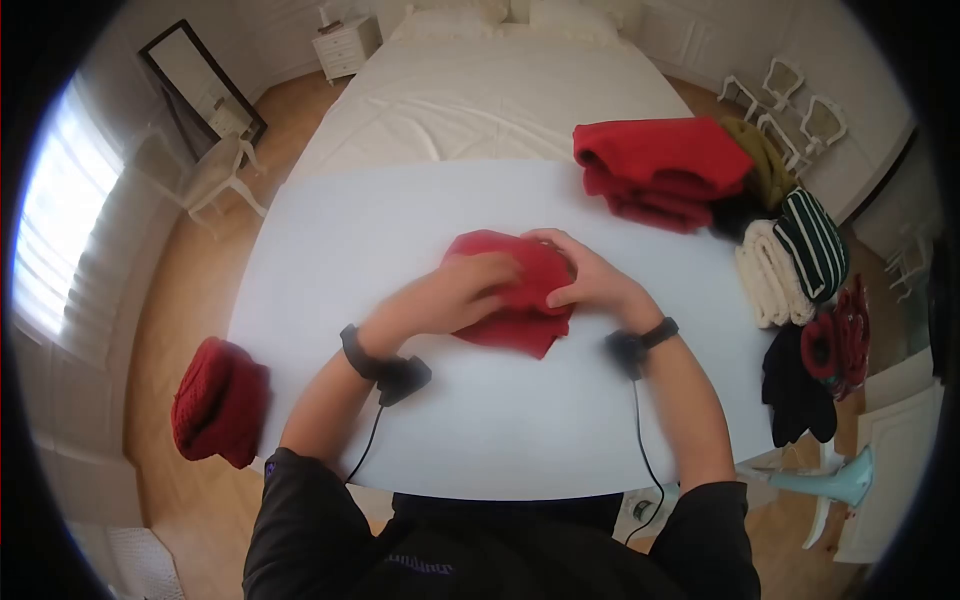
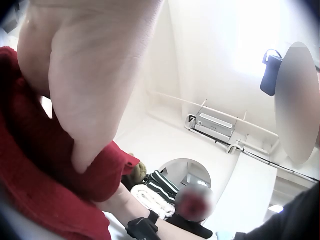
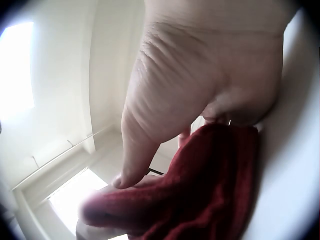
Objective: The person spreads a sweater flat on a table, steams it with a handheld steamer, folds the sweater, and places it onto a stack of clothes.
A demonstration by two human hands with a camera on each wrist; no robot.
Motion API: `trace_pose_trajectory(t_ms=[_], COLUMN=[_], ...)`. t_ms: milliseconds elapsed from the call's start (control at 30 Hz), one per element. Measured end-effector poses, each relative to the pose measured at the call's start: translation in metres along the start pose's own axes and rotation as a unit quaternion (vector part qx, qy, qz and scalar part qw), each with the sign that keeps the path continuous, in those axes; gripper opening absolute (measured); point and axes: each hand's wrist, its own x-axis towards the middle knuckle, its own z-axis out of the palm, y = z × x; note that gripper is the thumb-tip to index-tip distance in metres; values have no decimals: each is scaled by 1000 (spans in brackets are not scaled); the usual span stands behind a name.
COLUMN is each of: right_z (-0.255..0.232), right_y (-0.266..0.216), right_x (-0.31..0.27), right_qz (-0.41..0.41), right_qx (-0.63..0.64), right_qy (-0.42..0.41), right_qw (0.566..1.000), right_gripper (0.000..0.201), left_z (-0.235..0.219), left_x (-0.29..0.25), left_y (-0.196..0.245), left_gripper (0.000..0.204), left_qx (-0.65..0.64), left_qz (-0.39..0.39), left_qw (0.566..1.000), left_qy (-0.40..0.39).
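- The white surface (image 1: 420, 230) is standing at the foot of a bed (image 1: 480, 90) and carrying everything in view.
- A folded red stack (image 1: 660, 165) is sitting at the far right, with striped, cream and dark garments (image 1: 800, 260) trailing down the right edge.
- A red knit piece (image 1: 215, 400) is hanging off the left edge.
- The red cloth (image 1: 520, 300) is lying at the centre.
- The left hand (image 1: 465, 290) is pressing on it, grip relaxed.
- The right hand (image 1: 590, 275) is pinching its right edge, grip grasping the cloth.

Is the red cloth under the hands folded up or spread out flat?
Folded up: the red cloth is a small bunched bundle on the table, with both hands on it.
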Motion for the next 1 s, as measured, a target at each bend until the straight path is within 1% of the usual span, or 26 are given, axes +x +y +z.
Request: trace_pose_trajectory(t_ms=[33, 67, 100, 133, 200, 233, 267, 300, 333, 367, 400, 467, 500, 567, 600, 667, 700, 733, 767, 800, 833, 867, 900, 933, 967, 1000], right_z=[-1, -1, -3, -2, 0, -2, -4, -7, -9, 1, 17, 7, 7, 7, 6, 0, -3, -2, -1, -1, -2, -3, -5, -6, -12, -18], right_y=[-5, -11, -18, -25, -36, -44, -52, -59, -68, -81, -97, -107, -111, -116, -112, -94, -85, -69, -51, -35, -23, -19, -14, -12, -20, -20], right_x=[-3, -4, -8, -9, -10, -5, -6, -9, -12, -18, -23, -30, -32, -34, -32, -23, -18, -14, -9, -3, -1, 0, 0, -2, -5, -9], right_qz=[-13, -27, -30, -31, -2, -31, -30, -42, -54, -122, -130, -100, -98, -45, -43, 65, 104, 104, 122, 140, 178, 178, 199, 221, 217, 219], right_qx=[-19, -38, -8, -9, 21, -11, -11, 4, 18, 108, 184, 152, 155, 176, 176, 185, 187, 186, 172, 157, 118, 118, 107, 97, 63, 64], right_qy=[-24, -48, -70, -72, -16, 12, 11, 24, 38, 27, 72, 86, 88, 103, 106, 127, 117, 117, 113, 108, 95, 94, 81, 68, 35, 33], right_qw=[999, 998, 997, 997, 1000, 999, 999, 999, 998, 986, 972, 979, 979, 978, 978, 972, 970, 970, 971, 972, 972, 972, 971, 968, 974, 973], right_gripper=[91, 96, 98, 98, 83, 58, 58, 46, 35, 32, 35, 37, 37, 38, 38, 38, 38, 38, 37, 37, 37, 37, 38, 40, 50, 50], left_z=[-2, -8, -16, -25, -37, -40, -42, -43, -44, -46, -51, -54, -55, -55, -54, -50, -44, -35, -25, -16, -9, -4, -2, -6, -12, -13], left_x=[2, 4, 6, 8, 8, 8, 9, 8, 9, 9, 6, 2, 2, 4, 6, 14, 19, 24, 25, 24, 23, 22, 21, 21, 22, 21], left_y=[6, 11, 17, 25, 37, 36, 36, 37, 40, 43, 48, 55, 57, 59, 53, 24, -2, -36, -63, -82, -97, -110, -124, -115, -98, -86], left_gripper=[32, 32, 28, 25, 24, 23, 23, 23, 26, 29, 36, 39, 39, 42, 42, 43, 43, 43, 44, 44, 42, 41, 45, 45, 54, 63], left_qx=[4, 6, -34, -74, -137, -160, -183, -185, -324, -457, -489, -558, -559, -583, -585, -578, -579, -523, -465, -465, -372, -274, -261, -261, -229, -197], left_qz=[-26, -25, -40, -55, -46, -18, 10, 9, 11, 12, -2, -11, -14, -79, -79, -128, -127, -157, -186, -184, -231, -275, -298, -298, -315, -331], left_qw=[999, 999, 995, 987, 969, 959, 946, 946, 901, 836, 819, 777, 777, 759, 759, 771, 771, 810, 845, 845, 884, 912, 912, 912, 915, 915], left_qy=[29, 33, 81, 128, 200, 234, 266, 266, 288, 304, 301, 290, 288, 277, 274, 233, 232, 211, 189, 191, 162, 130, 104, 103, 111, 121])
